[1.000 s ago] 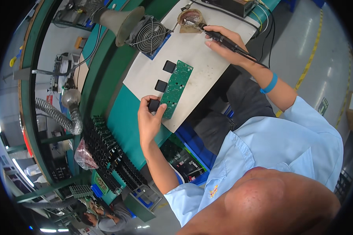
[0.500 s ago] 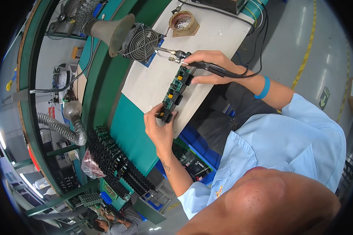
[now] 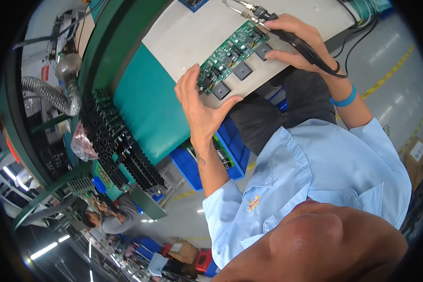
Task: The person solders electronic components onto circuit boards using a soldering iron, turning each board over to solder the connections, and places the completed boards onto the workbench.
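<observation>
Head view, single frame, entries taken left to right.

**Q:** What sits at the far left?

**A:** Grey ribbed flexible metal hose (image 3: 51,96), bending down beside the bench. Right of it, rows of black finned parts (image 3: 117,141) racked along the edge of the teal bench mat (image 3: 148,105).

**Q:** Left hand?

**A:** Left hand (image 3: 201,105) half-closed round the near end of the green rectangular circuit board (image 3: 230,51): thumb under the lower edge, fingers up along the end. Board is tilted on its long edge over the pale grey work surface (image 3: 188,33).

**Q:** Anything under the board?

**A:** Three square black components (image 3: 243,70), along its lower side. Whether they are fixed to the board, I cannot tell.

**Q:** Right hand?

**A:** Right hand (image 3: 298,42) clasps the black-handled soldering iron (image 3: 268,21), metal tip pointing left past the board's far end. Its fingertips also press the rightmost black square. Blue wristband (image 3: 344,99) on that wrist; black cable (image 3: 362,35) trails off right.
</observation>
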`<state>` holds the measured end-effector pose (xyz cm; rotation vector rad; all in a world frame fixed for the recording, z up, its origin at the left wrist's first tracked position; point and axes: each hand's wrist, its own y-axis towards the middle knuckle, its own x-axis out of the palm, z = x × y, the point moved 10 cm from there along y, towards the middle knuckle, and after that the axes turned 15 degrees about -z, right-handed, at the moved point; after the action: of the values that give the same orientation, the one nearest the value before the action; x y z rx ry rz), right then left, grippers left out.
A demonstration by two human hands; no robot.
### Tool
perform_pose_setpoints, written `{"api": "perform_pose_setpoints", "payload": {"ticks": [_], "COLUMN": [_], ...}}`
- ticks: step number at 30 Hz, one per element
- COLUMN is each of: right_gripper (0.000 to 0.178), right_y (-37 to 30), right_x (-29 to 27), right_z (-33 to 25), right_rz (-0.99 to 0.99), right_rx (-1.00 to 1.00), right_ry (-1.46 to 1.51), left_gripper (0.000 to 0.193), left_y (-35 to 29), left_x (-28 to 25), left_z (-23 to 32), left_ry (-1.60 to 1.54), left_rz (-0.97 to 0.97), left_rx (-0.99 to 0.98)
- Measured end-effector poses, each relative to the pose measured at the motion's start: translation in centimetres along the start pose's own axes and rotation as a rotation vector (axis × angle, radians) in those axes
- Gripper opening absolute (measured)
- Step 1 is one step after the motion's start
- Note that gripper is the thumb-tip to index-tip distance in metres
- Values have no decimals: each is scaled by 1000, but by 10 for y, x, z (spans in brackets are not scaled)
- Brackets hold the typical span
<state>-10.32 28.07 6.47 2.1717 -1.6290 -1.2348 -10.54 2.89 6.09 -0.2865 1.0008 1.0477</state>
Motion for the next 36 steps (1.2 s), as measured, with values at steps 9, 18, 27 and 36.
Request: {"api": "perform_pose_setpoints", "payload": {"ticks": [9,18,27,36], "right_gripper": [68,60,68,69], "right_y": [7,6,1,1], "right_x": [9,4,7,5], "right_z": [7,7,20,19], "right_rz": [-81,5,-33,-19], "right_rx": [82,148,142,140], "right_ry": [-46,-31,44,12], "left_gripper": [90,81,86,87], "left_y": [-6,-8,-11,-10], "left_x": [8,2,0,0], "left_z": [-20,-31,-34,-35], "left_ry": [-90,-263,-281,-291], "left_rz": [-48,67,94,105], "left_rx": [-97,-116,-121,-106]}}
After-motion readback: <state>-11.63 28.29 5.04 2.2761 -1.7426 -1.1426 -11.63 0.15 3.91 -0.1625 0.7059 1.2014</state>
